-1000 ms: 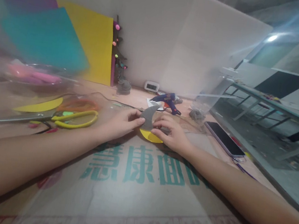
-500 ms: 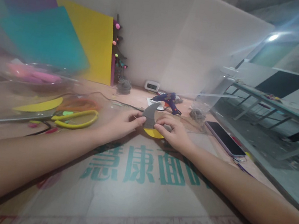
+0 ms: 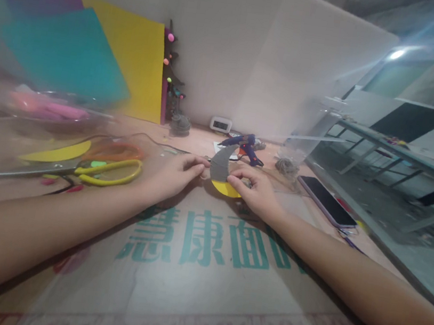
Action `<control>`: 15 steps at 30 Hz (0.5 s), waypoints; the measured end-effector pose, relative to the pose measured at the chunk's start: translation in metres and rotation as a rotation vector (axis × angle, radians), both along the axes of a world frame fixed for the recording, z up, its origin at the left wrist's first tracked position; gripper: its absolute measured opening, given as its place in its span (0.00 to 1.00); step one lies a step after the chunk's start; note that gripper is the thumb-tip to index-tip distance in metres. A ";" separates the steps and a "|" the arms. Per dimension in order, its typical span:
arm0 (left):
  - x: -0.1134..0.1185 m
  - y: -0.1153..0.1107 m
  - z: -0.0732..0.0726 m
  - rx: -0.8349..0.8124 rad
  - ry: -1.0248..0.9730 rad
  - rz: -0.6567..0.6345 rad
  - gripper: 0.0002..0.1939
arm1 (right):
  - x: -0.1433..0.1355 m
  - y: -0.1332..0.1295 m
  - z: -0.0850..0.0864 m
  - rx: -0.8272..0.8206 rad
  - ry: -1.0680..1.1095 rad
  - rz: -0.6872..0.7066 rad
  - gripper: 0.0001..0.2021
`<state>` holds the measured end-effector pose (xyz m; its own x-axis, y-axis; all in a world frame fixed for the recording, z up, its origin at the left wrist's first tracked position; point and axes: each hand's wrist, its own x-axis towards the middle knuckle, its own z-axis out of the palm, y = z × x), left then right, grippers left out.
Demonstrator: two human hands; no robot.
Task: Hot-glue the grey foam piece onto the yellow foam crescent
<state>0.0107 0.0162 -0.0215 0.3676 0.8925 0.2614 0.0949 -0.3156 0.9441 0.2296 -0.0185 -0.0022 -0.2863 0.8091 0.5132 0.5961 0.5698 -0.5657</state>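
Note:
A curved, horn-shaped grey piece stands in the middle of the view, with a yellow rounded part at its lower end. My right hand pinches it by the lower right side between thumb and fingers. Just left of the piece is my left hand, its thumb and fingertips pressed together. A narrow gap shows between those fingertips and the grey edge. Whether anything small sits in that pinch is hidden. Right behind the piece lies a dark blue glue gun with an orange trigger.
Yellow-handled scissors and a yellow cut strip lie at left, by a clear bowl of pink items. A phone rests near the table's right edge. A small clock and coloured sheets stand behind.
My left fingertips have come off the grey piece and drawn slightly left. The piece has shifted a little right and tilted in my right hand.

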 end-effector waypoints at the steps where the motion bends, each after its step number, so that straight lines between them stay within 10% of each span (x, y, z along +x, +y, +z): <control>1: 0.000 0.000 0.000 0.022 0.012 -0.015 0.15 | 0.000 0.000 0.000 0.003 -0.002 0.002 0.08; 15: -0.003 -0.009 0.013 0.153 0.277 -0.073 0.19 | -0.001 0.001 -0.004 0.061 -0.067 0.107 0.06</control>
